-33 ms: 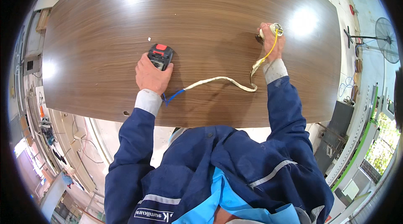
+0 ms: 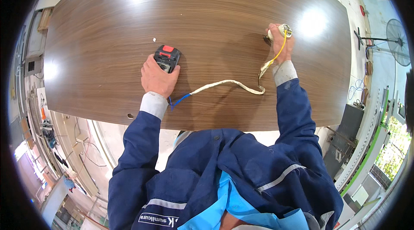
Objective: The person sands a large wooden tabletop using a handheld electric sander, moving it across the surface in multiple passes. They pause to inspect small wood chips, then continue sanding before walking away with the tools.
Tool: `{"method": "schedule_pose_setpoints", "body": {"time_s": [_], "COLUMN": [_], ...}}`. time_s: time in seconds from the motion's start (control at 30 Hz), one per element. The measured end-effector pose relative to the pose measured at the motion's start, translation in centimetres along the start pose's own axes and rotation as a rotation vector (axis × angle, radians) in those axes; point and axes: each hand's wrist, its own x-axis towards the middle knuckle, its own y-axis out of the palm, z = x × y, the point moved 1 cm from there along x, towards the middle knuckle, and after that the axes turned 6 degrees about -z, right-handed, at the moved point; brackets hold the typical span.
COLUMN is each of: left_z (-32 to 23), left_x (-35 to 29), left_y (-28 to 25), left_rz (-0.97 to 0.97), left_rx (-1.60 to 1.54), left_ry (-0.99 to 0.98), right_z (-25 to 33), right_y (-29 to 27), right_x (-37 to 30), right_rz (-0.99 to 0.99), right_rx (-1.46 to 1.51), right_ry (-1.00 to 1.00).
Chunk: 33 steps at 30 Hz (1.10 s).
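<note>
Holding, left hand [image 2: 158, 78]: curled round a black-and-red block [image 2: 167, 56], over the brown tabletop [image 2: 215, 36], left of centre. Right hand [image 2: 278, 45]: closed about a cream-wrapped cylinder [image 2: 281, 28] — further right. Cord [image 2: 228, 81], yellow, white, blue — running between the hands.

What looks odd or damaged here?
The cable near the right hand: its white wrapping looks ragged where yellow emerges, as if patched. Also, a stray white scrap lies on the brown panel.
</note>
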Motion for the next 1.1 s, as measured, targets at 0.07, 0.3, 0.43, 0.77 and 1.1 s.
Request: {"method": "schedule_pose_setpoints", "body": {"time_s": [0.07, 0.3, 0.43, 0.77, 1.1], "left_z": [0.2, 3.0, 3.2, 1.3, 3.8], "left_x": [0.5, 10.3, 12.0, 12.2, 13.5], "left_y": [-0.1, 0.6, 1.4, 1.1, 1.9], "left_rz": [0.021, -0.059, -0.089, -0.076, -0.153], "left_rx": [-0.043, -0.234, -0.029, 0.195, -0.045], "left_ry": [0.055, 0.045, 0.196, 0.247, 0.265], "right_z": [0.6, 2.7, 2.5, 2.3, 3.0], "right_y": [0.1, 0.6, 0.4, -1.5, -5.0], "right_x": [0.7, 4.2, 2.6, 1.4, 0.4], "right_rz": [0.027, -0.030, -0.017, -0.018, -0.084], "right_rx": [0.081, 0.301, 0.337, 0.312, 0.295], "right_ry": [-0.145, -0.214, -0.184, -0.198, -0.187]}}
